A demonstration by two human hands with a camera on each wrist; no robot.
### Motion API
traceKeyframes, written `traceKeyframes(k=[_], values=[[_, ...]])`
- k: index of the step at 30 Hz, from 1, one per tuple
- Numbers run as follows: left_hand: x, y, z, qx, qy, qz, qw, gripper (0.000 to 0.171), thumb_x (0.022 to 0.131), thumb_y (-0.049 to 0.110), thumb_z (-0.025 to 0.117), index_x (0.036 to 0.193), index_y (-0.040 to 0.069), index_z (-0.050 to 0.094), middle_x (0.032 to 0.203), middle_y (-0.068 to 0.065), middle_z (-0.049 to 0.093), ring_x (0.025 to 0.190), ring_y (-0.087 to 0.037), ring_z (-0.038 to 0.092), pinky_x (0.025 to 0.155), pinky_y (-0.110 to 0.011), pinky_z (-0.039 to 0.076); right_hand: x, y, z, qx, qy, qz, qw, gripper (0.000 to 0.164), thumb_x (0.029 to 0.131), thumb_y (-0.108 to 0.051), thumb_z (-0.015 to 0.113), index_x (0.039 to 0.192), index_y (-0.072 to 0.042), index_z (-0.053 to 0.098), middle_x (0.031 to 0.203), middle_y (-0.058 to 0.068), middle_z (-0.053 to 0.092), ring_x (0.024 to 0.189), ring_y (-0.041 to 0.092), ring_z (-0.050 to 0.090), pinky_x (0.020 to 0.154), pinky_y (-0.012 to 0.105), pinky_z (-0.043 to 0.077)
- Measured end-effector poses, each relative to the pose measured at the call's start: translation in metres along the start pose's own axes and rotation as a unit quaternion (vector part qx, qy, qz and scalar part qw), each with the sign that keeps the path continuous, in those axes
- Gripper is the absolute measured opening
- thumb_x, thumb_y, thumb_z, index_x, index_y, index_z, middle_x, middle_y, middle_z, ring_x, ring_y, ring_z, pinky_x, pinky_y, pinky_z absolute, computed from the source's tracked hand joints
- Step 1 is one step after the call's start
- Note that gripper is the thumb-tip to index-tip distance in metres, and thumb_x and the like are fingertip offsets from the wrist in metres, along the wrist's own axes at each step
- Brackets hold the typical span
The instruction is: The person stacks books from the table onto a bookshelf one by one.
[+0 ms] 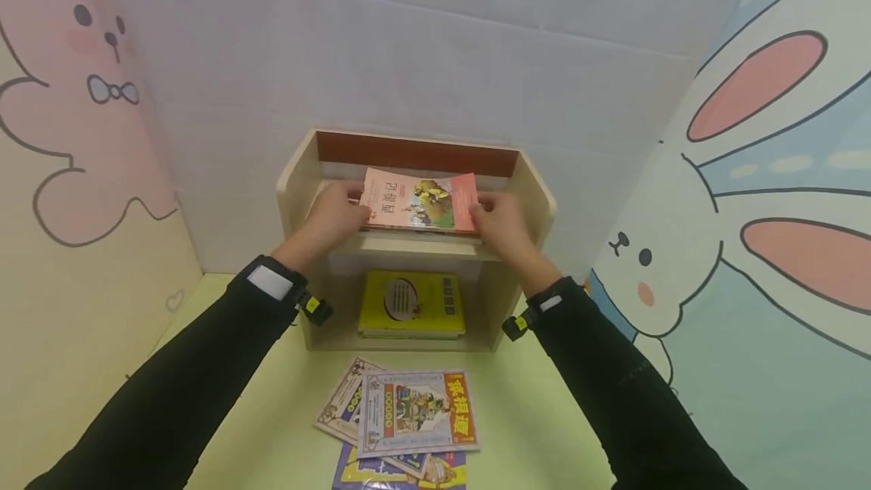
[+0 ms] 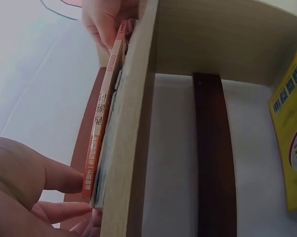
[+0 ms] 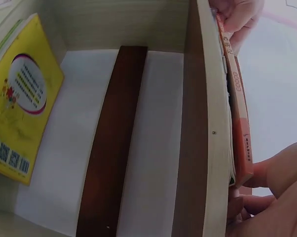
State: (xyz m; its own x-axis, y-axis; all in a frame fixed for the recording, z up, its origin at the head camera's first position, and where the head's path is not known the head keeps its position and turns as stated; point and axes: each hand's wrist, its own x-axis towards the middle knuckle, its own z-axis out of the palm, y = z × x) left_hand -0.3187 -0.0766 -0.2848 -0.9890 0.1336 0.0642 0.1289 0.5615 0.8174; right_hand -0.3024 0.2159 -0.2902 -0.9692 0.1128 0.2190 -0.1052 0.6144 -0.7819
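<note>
A pink book [image 1: 395, 206] with a cartoon cover lies flat at the upper shelf of a small two-tier bookshelf [image 1: 422, 248]. My left hand [image 1: 333, 216] grips its left end, and my right hand [image 1: 505, 225] grips its right end. Both wrist views show the orange-pink spine facing out, above other thin books or booklets [image 2: 110, 143] whose covers are hidden. In the left wrist view the thumb [image 2: 64, 175] is at the spine's corner and the other fingers are lower. The right thumb [image 3: 264, 173] sits likewise at the opposite corner.
A yellow book [image 1: 429, 305] lies on top of a stack in the lower compartment. Several colourful booklets [image 1: 418, 414] overlap on the pale green tabletop [image 1: 537, 414] in front of the shelf. Behind it hangs a white sheet [image 1: 435, 59], with cartoon-printed panels [image 1: 769, 263] at the sides.
</note>
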Motion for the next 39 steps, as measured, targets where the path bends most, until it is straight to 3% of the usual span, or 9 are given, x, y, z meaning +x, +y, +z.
traceKeyframes(k=[8,13,20,26,30,33,35,37,39], values=[[-0.005,-0.001,0.007,0.069,0.023,0.032,0.9969,0.042,0.108,0.007,0.055,0.149,-0.003,0.061,0.144,-0.023,0.062,0.121,-0.035,0.057,0.091,-0.043,0.05,0.002,0.002,0.005,-0.083,0.001,-0.023,0.996,0.032,0.11,-0.019,0.064,0.132,0.002,0.075,0.102,0.013,0.068,0.092,0.027,0.062,0.075,0.036,0.049],[-0.006,0.0,0.007,0.075,0.031,0.033,0.9961,0.046,0.109,0.008,0.054,0.152,-0.005,0.06,0.15,-0.023,0.061,0.122,-0.035,0.057,0.092,-0.041,0.049,0.006,0.004,0.006,-0.12,0.006,-0.042,0.992,0.027,0.108,-0.02,0.065,0.117,0.002,0.077,0.088,0.011,0.064,0.081,0.026,0.06,0.068,0.035,0.046],[-0.007,-0.002,0.006,0.084,0.042,0.033,0.995,0.042,0.109,0.01,0.054,0.147,-0.004,0.064,0.143,-0.022,0.063,0.118,-0.034,0.058,0.086,-0.039,0.048,0.002,-0.002,0.007,-0.139,0.006,-0.061,0.988,0.032,0.109,-0.019,0.067,0.127,0.007,0.075,0.11,0.02,0.073,0.1,0.033,0.065,0.087,0.046,0.056],[-0.016,-0.009,0.007,0.076,0.062,0.065,0.9931,0.047,0.108,0.012,0.058,0.152,-0.005,0.061,0.151,-0.025,0.057,0.126,-0.037,0.058,0.102,-0.05,0.054,-0.014,0.0,0.008,-0.124,0.025,-0.075,0.989,0.042,0.11,-0.024,0.067,0.137,0.009,0.066,0.132,0.025,0.066,0.121,0.038,0.062,0.104,0.053,0.054],[-0.04,-0.013,0.012,0.038,0.121,0.1,0.9869,0.042,0.108,0.014,0.063,0.147,0.0,0.066,0.149,-0.022,0.053,0.131,-0.039,0.057,0.106,-0.056,0.054,-0.047,-0.002,0.008,-0.101,0.065,-0.145,0.982,0.038,0.108,-0.019,0.071,0.133,0.009,0.066,0.126,0.025,0.062,0.11,0.04,0.062,0.096,0.051,0.056],[-0.07,-0.019,0.023,-0.013,0.175,0.161,0.9712,0.031,0.105,0.006,0.067,0.135,0.001,0.072,0.138,-0.018,0.061,0.124,-0.034,0.062,0.098,-0.052,0.058,-0.082,0.005,0.008,-0.086,0.09,-0.208,0.97,0.032,0.105,-0.013,0.076,0.128,0.007,0.068,0.116,0.023,0.062,0.097,0.039,0.062,0.085,0.048,0.055],[-0.094,-0.029,0.033,-0.039,0.19,0.19,0.9625,0.024,0.103,0.0,0.069,0.126,0.002,0.075,0.127,-0.013,0.067,0.112,-0.028,0.066,0.092,-0.041,0.059,-0.109,0.015,0.01,-0.081,0.089,-0.224,0.967,0.029,0.104,-0.013,0.078,0.125,0.005,0.069,0.111,0.02,0.063,0.092,0.034,0.061,0.08,0.045,0.054],[-0.118,-0.044,0.046,-0.051,0.181,0.197,0.9622,0.02,0.103,-0.003,0.07,0.12,0.004,0.076,0.119,-0.009,0.072,0.103,-0.022,0.068,0.086,-0.033,0.058,-0.134,0.032,0.013,-0.078,0.078,-0.218,0.97,0.026,0.103,-0.013,0.08,0.122,0.002,0.07,0.108,0.016,0.065,0.091,0.03,0.062,0.078,0.044,0.055],[-0.139,-0.062,0.06,-0.058,0.157,0.168,0.9714,0.017,0.103,-0.002,0.072,0.118,0.007,0.077,0.114,-0.005,0.075,0.097,-0.018,0.068,0.083,-0.027,0.057,-0.154,0.052,0.019,-0.076,0.059,-0.184,0.978,0.026,0.103,-0.015,0.08,0.122,0.0,0.071,0.107,0.013,0.067,0.091,0.025,0.064,0.076,0.042,0.056]])
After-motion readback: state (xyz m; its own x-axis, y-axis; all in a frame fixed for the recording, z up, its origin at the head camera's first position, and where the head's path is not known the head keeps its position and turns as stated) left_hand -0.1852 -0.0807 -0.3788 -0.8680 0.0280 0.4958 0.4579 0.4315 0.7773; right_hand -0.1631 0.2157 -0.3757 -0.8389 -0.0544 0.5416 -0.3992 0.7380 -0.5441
